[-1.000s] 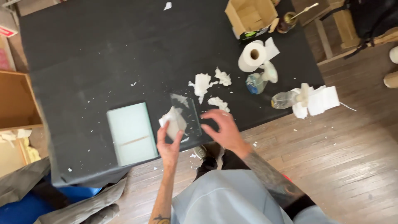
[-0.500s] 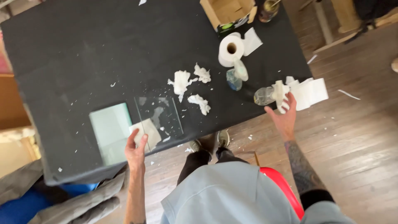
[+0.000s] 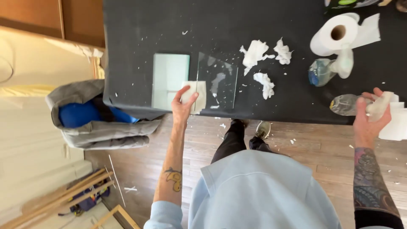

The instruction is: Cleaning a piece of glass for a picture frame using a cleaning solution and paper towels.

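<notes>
My left hand [image 3: 184, 106] holds a folded white paper towel [image 3: 196, 94] pressed on the left edge of a clear glass pane [image 3: 217, 87] that lies on the black table [image 3: 140, 46]. A frosted pale green glass pane [image 3: 168, 80] lies just left of it. My right hand [image 3: 368, 115] is at the table's right front edge, closed around the white trigger head of a clear spray bottle [image 3: 345, 104] lying on its side.
Crumpled paper scraps [image 3: 258, 53] lie in the table's middle. A paper towel roll [image 3: 337, 36] and a second spray bottle [image 3: 324, 71] sit at the right. A grey and blue bag [image 3: 91, 121] lies left of the table, on the wooden floor [image 3: 305, 144].
The view has shifted left and closer. My right hand moved from the glass pane out to the spray bottle at the right and closed on it. My left hand stayed with the towel on the pane.
</notes>
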